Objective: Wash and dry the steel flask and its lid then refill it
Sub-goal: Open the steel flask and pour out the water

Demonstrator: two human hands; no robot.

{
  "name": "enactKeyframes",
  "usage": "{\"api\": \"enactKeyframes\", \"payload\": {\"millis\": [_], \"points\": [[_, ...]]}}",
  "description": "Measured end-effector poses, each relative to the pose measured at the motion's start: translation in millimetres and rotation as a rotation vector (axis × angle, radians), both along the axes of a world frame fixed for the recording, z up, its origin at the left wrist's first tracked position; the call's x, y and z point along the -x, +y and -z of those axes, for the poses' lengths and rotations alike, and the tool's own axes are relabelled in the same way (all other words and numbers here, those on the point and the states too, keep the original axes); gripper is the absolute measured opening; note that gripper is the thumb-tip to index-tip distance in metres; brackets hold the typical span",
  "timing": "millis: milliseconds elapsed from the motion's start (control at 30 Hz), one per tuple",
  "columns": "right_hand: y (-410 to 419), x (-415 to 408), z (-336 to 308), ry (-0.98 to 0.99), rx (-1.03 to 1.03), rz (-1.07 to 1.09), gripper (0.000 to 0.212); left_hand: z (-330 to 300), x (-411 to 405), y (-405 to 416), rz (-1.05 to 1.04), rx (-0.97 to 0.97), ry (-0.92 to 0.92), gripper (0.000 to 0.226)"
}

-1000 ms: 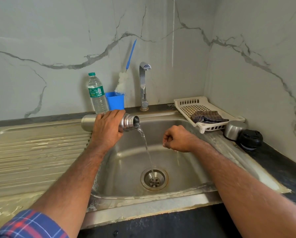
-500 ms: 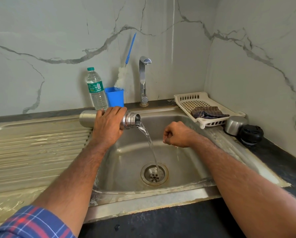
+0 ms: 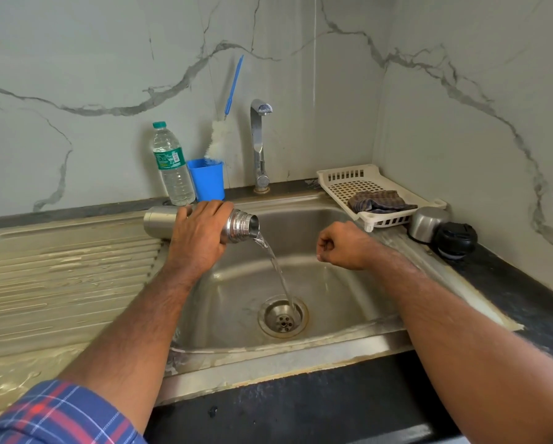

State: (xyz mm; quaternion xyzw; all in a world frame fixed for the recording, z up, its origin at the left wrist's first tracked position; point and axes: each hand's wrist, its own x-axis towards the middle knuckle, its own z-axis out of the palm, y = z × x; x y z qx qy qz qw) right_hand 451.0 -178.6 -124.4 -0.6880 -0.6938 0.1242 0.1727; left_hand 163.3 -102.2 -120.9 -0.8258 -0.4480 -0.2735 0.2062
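The left hand's fingers (image 3: 204, 208) are wrapped over the steel flask (image 3: 159, 222), clamping its body just behind the threaded neck. The left hand (image 3: 198, 235) holds the flask on its side above the left edge of the sink (image 3: 348, 302), mouth tipped slightly down towards the basin. Compared with a second ago the stream of water (image 3: 276, 270) from the mouth is thicker and arcs further, landing right on the drain (image 3: 283, 318); the flask seems to be emptying faster, so this pour is likely nearing its end and drying would come after. The left forearm reaches in from the lower left, wrist bent over the flask. The right hand (image 3: 342, 246) is a loose fist gripping nothing, held over the basin's right side. The lid (image 3: 456, 240) sits on the counter (image 3: 509, 283) by a steel cap (image 3: 427, 224), well apart from the flask.
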Motion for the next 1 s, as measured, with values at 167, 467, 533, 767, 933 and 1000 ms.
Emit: {"api": "enactKeyframes", "payload": {"millis": [167, 467, 533, 767, 933, 1000], "points": [[-22, -29, 4, -0.043, 0.009, 0.08, 0.01, 2, -7, -6, 0.023, 0.009, 0.02, 0.074], [-46, -37, 3, -0.184, 0.025, 0.092, 0.015, 1, -16, -20, 0.015, 0.037, 0.077, 0.074], [-46, -33, 5, -0.226, 0.042, 0.085, 0.017, 1, -17, -20, 0.013, 0.041, 0.08, 0.074], [-39, -34, 7, -0.263, 0.04, 0.075, 0.02, -2, -16, -21, -0.001, 0.032, 0.078, 0.073], [-33, -34, 9, -0.272, 0.044, 0.065, 0.02, -2, -15, -21, -0.006, 0.041, 0.076, 0.074], [-33, -34, 9, -0.268, 0.056, 0.067, 0.02, -1, -14, -20, -0.013, 0.037, 0.078, 0.074]]}}
